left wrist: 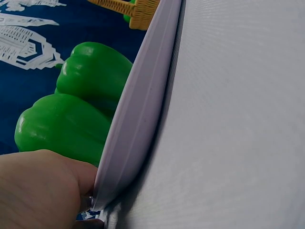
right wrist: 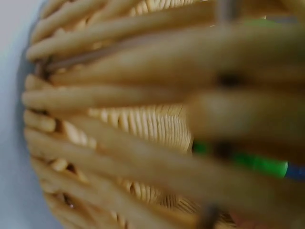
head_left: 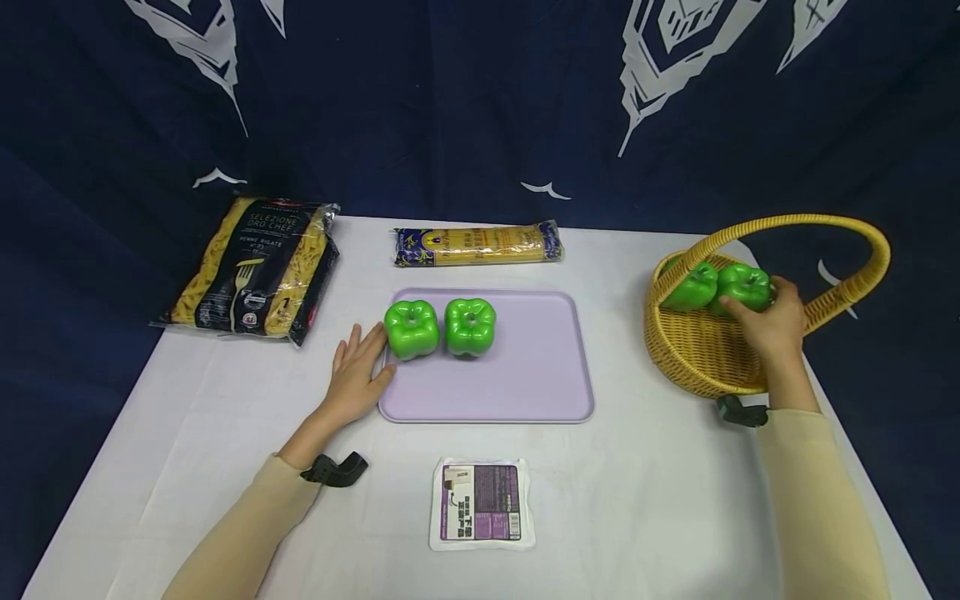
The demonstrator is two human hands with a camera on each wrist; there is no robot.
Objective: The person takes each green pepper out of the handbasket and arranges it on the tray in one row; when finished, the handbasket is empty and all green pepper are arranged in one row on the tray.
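Observation:
My right hand (head_left: 776, 325) reaches into a yellow wicker basket (head_left: 675, 354), thumb and fingers around a green bell pepper (head_left: 744, 287). Beside it in the basket lies another green bell pepper (head_left: 693, 287). The basket's weave (right wrist: 133, 124) fills the right wrist view and hides most of that hand. Fingers spread, my left hand (head_left: 356, 383) rests at the left edge of a lilac tray (head_left: 517, 383). On the tray, a green bell pepper (head_left: 412, 330) sits close to those fingers, with a second bell pepper (head_left: 470, 327) just right of it.
At the back left lies a bag of penne pasta (head_left: 255, 267). A long yellow pack of noodles (head_left: 478, 245) lies behind the tray. In front of the tray is a flat white and purple packet (head_left: 482, 504). The basket's tall handle (head_left: 795, 220) arches over its right side.

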